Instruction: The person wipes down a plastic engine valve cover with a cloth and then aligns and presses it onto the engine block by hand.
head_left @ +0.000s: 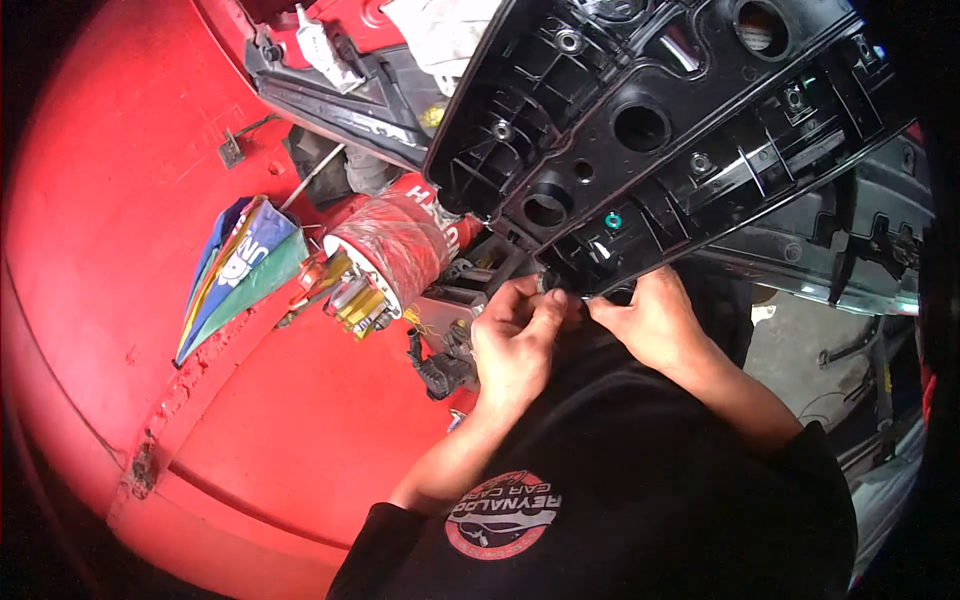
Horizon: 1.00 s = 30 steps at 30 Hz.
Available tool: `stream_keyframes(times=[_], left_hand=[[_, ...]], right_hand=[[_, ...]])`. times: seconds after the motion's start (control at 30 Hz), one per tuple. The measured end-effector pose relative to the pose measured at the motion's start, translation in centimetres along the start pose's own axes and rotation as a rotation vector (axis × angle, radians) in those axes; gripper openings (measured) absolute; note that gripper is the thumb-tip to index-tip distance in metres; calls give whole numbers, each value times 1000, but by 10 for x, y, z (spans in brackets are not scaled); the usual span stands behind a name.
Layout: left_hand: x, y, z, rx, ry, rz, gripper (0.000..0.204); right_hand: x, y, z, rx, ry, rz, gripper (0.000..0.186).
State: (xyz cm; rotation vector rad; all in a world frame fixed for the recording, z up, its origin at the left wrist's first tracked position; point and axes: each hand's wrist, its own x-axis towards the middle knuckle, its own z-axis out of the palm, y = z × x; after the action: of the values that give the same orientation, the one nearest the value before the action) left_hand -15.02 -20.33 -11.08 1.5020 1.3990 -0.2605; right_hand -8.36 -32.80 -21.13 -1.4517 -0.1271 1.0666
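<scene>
A large black moulded plastic panel [680, 185], ribbed and pierced by several round holes, slants across the upper right. Beside its near lower corner, my left hand [515, 340] has thumb and fingers pinched together; a small greyish bit shows at the fingertips, too small to name. My right hand [655, 320] grips the panel's lower edge, thumb pointing toward the left hand and the other fingers mostly hidden behind the plastic. One of the panel's small fittings [613, 221] is green.
Left of my hands stands a plastic-wrapped red bucket [390, 245] with tools in it. A folded multicoloured umbrella [245, 270] lies on the red surface [290, 430]. Black hose-like parts [435, 370] are near my left wrist. A white tube [325, 50] and white cloth [440, 35] lie farther off.
</scene>
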Motion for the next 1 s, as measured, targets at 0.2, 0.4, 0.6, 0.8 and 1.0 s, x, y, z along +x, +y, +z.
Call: stream_keyframes(times=[0.2,0.4,0.6,0.8,1.0], left_hand=[[2,-7,5,-78,109,18,16],[1,-11,11,-139,136,48,15],[-1,-5,9,-170,121,12,16],[4,-2,9,-72,167,65,18],[1,-1,12,-5,192,79,19]], right_hand=[[1,-1,5,-30,-3,-6,38],[3,4,4,-27,-44,8,34],[4,3,2,56,-113,18,40],[6,5,4,60,-100,-16,37],[6,6,0,94,-155,-38,36]])
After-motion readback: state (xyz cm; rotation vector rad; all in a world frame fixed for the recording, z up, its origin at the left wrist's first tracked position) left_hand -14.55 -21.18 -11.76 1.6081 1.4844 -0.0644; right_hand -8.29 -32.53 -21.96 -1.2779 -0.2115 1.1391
